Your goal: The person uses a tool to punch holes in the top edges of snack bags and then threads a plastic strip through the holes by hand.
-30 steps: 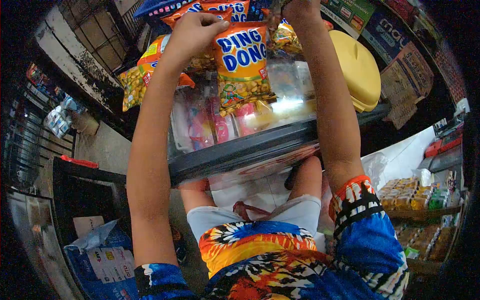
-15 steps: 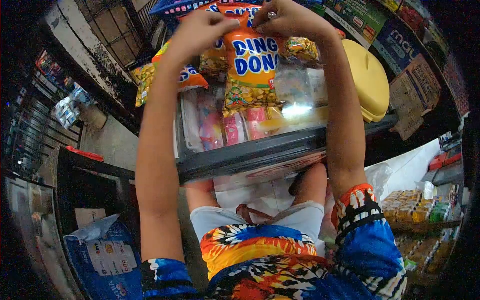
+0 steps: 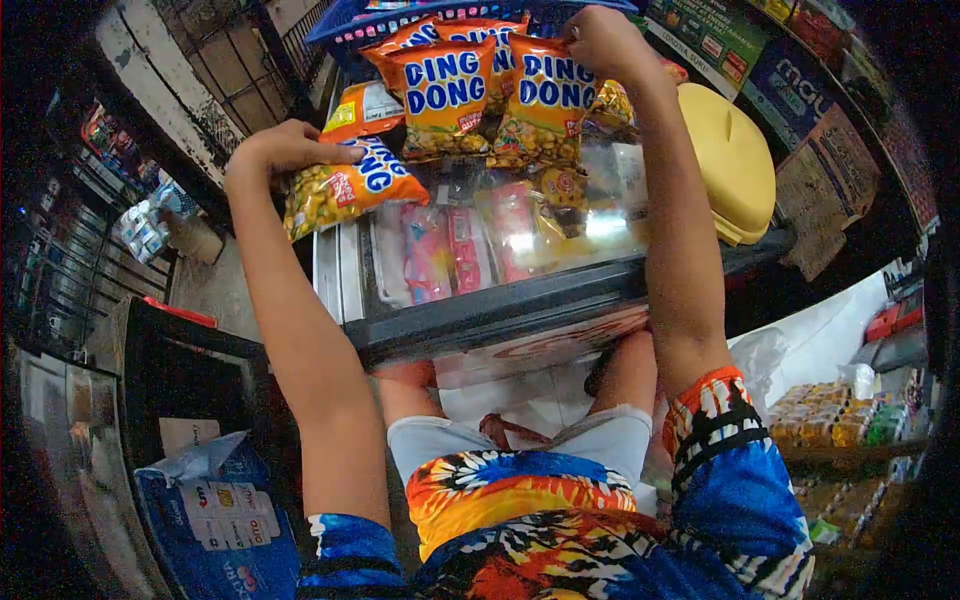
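Observation:
My left hand [image 3: 285,150] is closed on an orange Ding Dong snack bag [image 3: 360,188] at the left end of the glass-topped counter. My right hand [image 3: 605,42] pinches the top right corner of another Ding Dong bag [image 3: 545,105], which leans upright at the back. Beside that one stands a Ding Dong bag [image 3: 447,95] with more orange bags behind it. An orange and yellow pack [image 3: 362,108] lies between the left-hand bag and the standing ones.
A blue basket [image 3: 345,30] is behind the bags. At the right of the counter [image 3: 500,302] sits a yellow lidded container [image 3: 728,165]. Pink packs [image 3: 468,250] show through the glass. Packed goods [image 3: 825,410] fill a shelf at the lower right.
My left hand has moved left and down from the middle bag to the left bag. The bag in my right hand has shifted right and back, beside the other standing bags.

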Demonstrator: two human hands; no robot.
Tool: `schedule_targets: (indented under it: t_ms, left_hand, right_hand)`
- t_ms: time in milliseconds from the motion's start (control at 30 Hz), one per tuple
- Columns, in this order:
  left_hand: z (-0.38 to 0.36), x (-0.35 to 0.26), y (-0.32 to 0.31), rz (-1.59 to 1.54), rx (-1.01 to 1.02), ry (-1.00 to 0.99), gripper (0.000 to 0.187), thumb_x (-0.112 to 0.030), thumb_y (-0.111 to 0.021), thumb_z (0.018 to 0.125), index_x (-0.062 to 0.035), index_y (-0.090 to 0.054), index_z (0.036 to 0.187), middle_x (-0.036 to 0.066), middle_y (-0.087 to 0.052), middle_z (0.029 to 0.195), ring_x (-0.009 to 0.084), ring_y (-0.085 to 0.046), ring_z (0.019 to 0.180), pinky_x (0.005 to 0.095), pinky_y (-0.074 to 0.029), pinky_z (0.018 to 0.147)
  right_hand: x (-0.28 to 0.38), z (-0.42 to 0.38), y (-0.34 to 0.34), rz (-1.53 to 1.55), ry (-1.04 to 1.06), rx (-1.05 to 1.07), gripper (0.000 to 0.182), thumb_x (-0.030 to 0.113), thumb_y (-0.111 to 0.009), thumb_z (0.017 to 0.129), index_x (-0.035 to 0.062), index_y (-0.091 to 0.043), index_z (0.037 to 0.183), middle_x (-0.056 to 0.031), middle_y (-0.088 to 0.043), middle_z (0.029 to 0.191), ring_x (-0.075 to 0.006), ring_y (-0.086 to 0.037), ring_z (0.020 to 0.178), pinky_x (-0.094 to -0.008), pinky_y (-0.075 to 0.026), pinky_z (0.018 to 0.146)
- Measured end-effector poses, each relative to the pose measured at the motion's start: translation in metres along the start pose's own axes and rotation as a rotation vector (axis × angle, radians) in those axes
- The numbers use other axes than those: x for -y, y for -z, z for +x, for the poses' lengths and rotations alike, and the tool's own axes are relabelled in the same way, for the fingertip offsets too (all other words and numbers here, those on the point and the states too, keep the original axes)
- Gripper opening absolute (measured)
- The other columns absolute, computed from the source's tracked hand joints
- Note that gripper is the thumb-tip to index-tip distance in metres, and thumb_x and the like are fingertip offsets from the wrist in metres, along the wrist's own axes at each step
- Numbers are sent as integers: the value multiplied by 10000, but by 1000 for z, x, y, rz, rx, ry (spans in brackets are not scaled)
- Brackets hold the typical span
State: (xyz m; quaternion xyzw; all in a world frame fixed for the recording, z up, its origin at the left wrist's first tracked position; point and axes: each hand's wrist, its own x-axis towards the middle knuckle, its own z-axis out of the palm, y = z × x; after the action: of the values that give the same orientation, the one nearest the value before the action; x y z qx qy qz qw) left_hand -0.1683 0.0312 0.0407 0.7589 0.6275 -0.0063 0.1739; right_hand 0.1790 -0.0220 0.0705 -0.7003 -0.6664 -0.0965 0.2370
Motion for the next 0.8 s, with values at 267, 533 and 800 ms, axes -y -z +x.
schedule_targets:
  t_ms: [267,533,800]
  left_hand:
    - [-11,15,-1,-294,90,-352,687,-492,-703,654,71,-592,1031,120,-620,958,169,-583,858,273,-447,784]
    - [-17,13,-3,-1096,119,-704,299,-236,-662,695,1,-584,859,1,-603,780,50,-565,677,200,-475,643]
    - [-19,1,-4,-1196,-19,-805,312,-243,-670,679,-5,-575,857,28,-602,771,82,-578,680,199,-469,638]
  right_hand:
    - [-2,4,-5,-72,-52,29,196,131,-596,680,-36,-632,776,-260,-588,796,-377,-591,772,-427,-472,637]
    - [-26,21,-32,-81,90,-40,230,62,-573,653,49,-660,865,-215,-616,811,-350,-614,785,-413,-498,694]
    - [-11,18,-23,-62,216,-201,205,179,-572,728,52,-664,861,-167,-644,780,-318,-627,730,-384,-498,629]
